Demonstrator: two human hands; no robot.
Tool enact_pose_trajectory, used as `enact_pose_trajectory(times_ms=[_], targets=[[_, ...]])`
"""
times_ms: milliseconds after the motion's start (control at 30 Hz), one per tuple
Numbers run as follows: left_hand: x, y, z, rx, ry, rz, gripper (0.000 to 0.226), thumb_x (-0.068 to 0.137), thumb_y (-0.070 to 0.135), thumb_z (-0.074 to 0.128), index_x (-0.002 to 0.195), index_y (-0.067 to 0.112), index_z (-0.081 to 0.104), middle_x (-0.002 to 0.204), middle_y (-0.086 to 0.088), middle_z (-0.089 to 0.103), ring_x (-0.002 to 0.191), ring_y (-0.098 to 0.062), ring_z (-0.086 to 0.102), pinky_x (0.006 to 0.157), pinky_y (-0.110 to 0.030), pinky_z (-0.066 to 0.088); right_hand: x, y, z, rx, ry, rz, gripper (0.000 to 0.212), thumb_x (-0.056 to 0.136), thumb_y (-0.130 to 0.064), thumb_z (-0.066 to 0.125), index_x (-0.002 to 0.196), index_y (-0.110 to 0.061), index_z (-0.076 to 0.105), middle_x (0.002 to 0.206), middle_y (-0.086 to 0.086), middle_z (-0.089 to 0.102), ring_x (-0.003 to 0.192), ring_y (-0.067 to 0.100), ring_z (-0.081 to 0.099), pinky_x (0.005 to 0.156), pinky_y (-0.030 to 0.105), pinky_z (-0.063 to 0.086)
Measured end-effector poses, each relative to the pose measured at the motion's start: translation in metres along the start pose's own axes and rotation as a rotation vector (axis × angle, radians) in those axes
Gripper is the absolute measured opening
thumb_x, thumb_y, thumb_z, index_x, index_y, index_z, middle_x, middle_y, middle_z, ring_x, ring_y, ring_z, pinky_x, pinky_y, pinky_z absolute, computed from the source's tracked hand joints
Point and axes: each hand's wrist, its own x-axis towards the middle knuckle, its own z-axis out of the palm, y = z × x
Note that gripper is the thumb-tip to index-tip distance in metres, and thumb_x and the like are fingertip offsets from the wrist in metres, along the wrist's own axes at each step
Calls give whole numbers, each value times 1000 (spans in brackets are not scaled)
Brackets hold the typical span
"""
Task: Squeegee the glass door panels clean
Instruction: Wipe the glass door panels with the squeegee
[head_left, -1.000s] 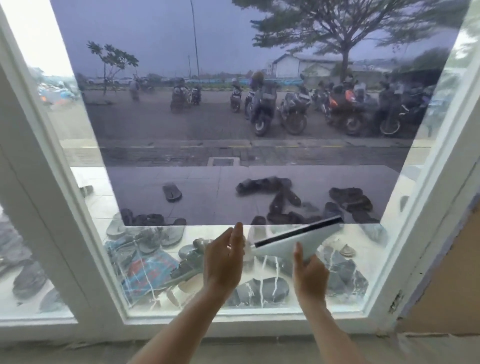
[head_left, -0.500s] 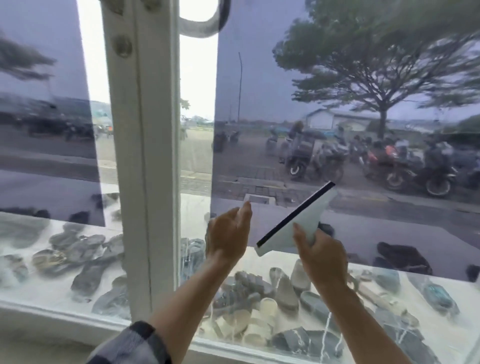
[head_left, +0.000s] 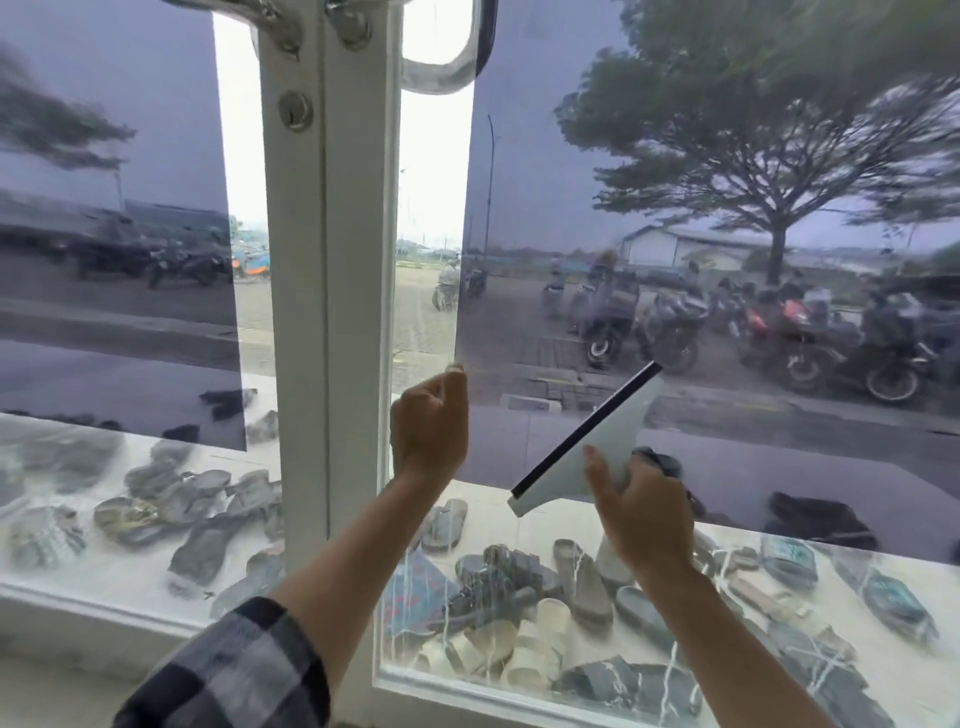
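Observation:
My right hand (head_left: 641, 512) grips a white squeegee (head_left: 592, 449) with a black rubber blade. The blade is tilted, running from lower left to upper right, and rests against the right glass door panel (head_left: 727, 182). That panel carries a dark tint film (head_left: 779, 457) over most of its area. My left hand (head_left: 428, 426) is raised at the film's left edge, fingers curled and the fingertips pinched at that edge. A second glass panel (head_left: 114, 260) with the same dark film lies left of the white door frame (head_left: 332, 260).
A lock cylinder (head_left: 295, 110) and curved metal handles (head_left: 436, 78) sit on the frame near the top. Beyond the glass lie several sandals on a white floor (head_left: 519, 587), with parked motorbikes (head_left: 831, 343) and a tree further out. A white sill (head_left: 467, 696) runs below.
The view swung left and up from the panel's bottom to its left edge beside the frame. Both hands rose; the squeegee tilted steeper, and my left hand curled from open to pinching.

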Motion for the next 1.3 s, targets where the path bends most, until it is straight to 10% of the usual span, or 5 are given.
enact_pose_trajectory(times_ms=[267, 433, 833, 1033, 1300], targets=[[19, 15, -10, -90, 9, -85, 68, 86, 62, 38, 62, 0, 52, 53, -11, 48, 49, -25, 46, 53, -54, 51, 16, -22, 10, 5, -15, -58, 59, 91, -67, 38, 66, -16, 54, 58, -2, 60, 57, 22, 58, 50, 28, 43], [16, -4, -19, -94, 25, -161, 64, 83, 59, 39, 61, 0, 48, 53, -9, 44, 50, -22, 41, 49, -50, 46, 15, -39, 11, -32, -31, -130, 51, 93, -62, 39, 61, -22, 43, 52, -7, 46, 49, 17, 48, 44, 21, 25], [-15, -73, -28, -30, -57, -221, 58, 84, 63, 39, 47, 19, 42, 49, -5, 39, 50, -18, 39, 56, -35, 34, -2, -34, 33, -105, -80, -127, 50, 94, -61, 38, 66, -20, 48, 53, -8, 45, 54, 21, 50, 49, 25, 28], [-37, -95, -26, 19, -47, -261, 67, 83, 60, 33, 56, 0, 43, 51, -5, 41, 54, -18, 44, 55, -38, 40, -1, -31, 36, -124, -99, -149, 52, 93, -62, 38, 73, -17, 56, 57, -2, 52, 55, 23, 53, 52, 27, 34], [-24, -45, -42, -204, -31, -194, 64, 80, 68, 37, 39, 23, 55, 37, 4, 47, 39, -18, 45, 58, -37, 43, 33, -107, 50, -416, -234, -619, 58, 97, -63, 31, 89, -14, 61, 78, 7, 65, 69, 26, 65, 67, 32, 51]])
